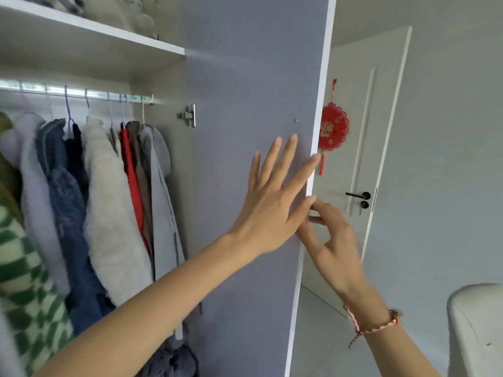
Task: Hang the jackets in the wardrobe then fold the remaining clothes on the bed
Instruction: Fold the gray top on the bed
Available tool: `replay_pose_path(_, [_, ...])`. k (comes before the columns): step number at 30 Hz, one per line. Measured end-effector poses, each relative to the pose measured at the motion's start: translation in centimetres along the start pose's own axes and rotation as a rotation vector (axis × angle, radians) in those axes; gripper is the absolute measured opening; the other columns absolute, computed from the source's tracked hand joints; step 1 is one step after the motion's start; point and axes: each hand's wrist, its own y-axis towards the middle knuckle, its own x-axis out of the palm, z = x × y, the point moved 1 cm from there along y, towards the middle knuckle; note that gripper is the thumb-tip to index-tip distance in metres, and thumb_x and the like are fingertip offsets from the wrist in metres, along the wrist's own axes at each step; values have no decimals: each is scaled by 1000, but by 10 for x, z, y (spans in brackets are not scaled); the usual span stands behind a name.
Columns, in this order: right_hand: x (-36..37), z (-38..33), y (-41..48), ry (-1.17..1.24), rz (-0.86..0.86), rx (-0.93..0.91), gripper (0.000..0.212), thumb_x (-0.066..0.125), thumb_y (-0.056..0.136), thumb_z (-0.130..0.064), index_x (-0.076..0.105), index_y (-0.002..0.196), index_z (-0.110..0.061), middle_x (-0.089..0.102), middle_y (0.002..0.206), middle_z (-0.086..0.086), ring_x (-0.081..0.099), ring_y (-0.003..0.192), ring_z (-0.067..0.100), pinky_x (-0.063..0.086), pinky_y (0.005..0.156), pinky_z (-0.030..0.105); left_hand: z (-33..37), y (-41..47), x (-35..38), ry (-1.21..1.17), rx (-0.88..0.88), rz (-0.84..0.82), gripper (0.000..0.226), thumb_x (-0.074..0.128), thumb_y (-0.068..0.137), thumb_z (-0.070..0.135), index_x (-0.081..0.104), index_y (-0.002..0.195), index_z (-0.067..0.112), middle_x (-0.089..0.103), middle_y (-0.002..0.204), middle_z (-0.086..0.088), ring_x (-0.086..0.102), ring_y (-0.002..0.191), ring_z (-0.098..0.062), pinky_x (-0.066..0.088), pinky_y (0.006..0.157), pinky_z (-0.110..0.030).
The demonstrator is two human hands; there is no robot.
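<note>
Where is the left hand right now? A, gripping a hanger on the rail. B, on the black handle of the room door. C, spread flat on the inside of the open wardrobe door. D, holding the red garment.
C: the left hand lies with its fingers straight and spread on the grey inner face of the open wardrobe door, apart from the hanging clothes.

Single head-worn wide-angle view, facing forward, close to the open wardrobe door, room door beyond
</note>
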Motion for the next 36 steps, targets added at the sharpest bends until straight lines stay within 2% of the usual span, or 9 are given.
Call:
replay_pose_path(3, [23,-18,-16,51,-113,-205,56,55,87,-44,45,138,-24,17,155,-3,16,143,10,17,113,15,-61,-36,-59,144,76,4,52,22,98,45,20,145,23,8,156,-11,-1,145,-27,-2,116,-49])
replay_pose_path(7, [82,-48,-28,226,-466,-316,70,50,92,-42,8,148,-40,-13,157,-15,-8,144,4,6,114,13,-117,-61,-131,374,303,43,54,15,99,48,12,149,29,-2,157,1,1,145,-23,1,115,-51])
replay_pose_path(13, [240,-115,-26,159,-601,-478,81,35,92,-58,-36,130,-52,-39,146,-17,-28,139,5,-6,116,22,-183,-143,-252,584,-35,17,50,22,100,43,23,145,21,3,157,4,8,145,-25,7,116,-52])
replay_pose_path(15, [291,-130,-25,84,-530,-513,77,29,94,-58,-34,135,-44,-39,147,-10,-30,139,14,-10,116,28,-203,-168,-277,657,-249,-11,53,20,100,45,21,145,18,7,156,1,8,145,-24,6,116,-50])
replay_pose_path(18, [355,-137,-18,34,-356,-506,65,28,98,-41,-5,151,-22,-7,158,6,-5,145,27,8,115,40,-238,-202,-297,693,-502,-83,58,14,98,51,7,148,22,6,157,-2,0,145,-16,0,117,-44])
replay_pose_path(21, [402,-143,-10,30,-288,-480,60,29,98,-28,4,151,-17,5,157,12,4,145,32,15,112,46,-272,-227,-302,687,-689,-141,61,1,94,58,-4,147,28,-5,156,5,-12,143,-8,-4,117,-44])
replay_pose_path(25, [437,-140,2,-41,-278,-575,60,29,98,-25,3,150,-13,1,156,18,1,143,39,9,114,50,-294,-237,-285,773,-685,-187,58,1,95,54,-23,143,32,-17,155,1,-19,142,-12,-7,116,-46])
replay_pose_path(30, [467,-135,13,-72,-312,-613,63,34,97,-29,5,150,-12,-6,156,18,-4,142,42,4,115,51,-317,-245,-269,850,-604,-49,71,25,98,41,-24,145,17,-25,154,-3,-12,144,-22,-5,114,-49])
replay_pose_path(36, [468,-132,16,43,-365,-574,72,28,96,-39,-17,148,-16,-18,157,-2,-11,145,28,-3,117,40,-331,-245,-260,840,-647,-56,69,12,99,48,-27,143,13,-24,154,-5,-10,144,-25,-3,113,-53])
